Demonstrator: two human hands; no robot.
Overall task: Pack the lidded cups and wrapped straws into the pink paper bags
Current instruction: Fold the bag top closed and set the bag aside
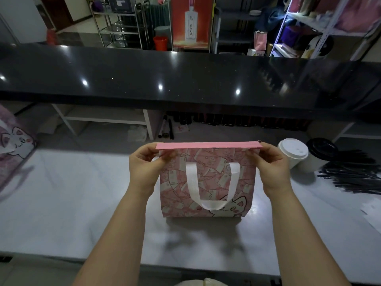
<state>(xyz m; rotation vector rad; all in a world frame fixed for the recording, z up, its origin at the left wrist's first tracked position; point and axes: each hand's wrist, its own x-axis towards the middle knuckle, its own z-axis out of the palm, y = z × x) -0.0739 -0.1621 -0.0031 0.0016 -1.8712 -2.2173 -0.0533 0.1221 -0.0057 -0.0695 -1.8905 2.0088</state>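
Observation:
A pink paper bag (pixel 208 182) with a cat print and white handle stands upright on the white counter (pixel 82 203), its top folded flat into a pink strip. My left hand (pixel 144 168) pinches the strip's left end and my right hand (pixel 270 166) pinches its right end. To the right stand a white cup with a white lid (pixel 292 150) and a white cup with a black lid (pixel 320 151). A pile of black wrapped straws (pixel 354 174) lies at the far right.
Another pink cat-print bag (pixel 14 145) stands at the left edge. A raised glossy black bar top (pixel 185 79) runs across behind the counter. White paper (pixel 373 213) lies at the right edge. Shelves and racks stand in the background.

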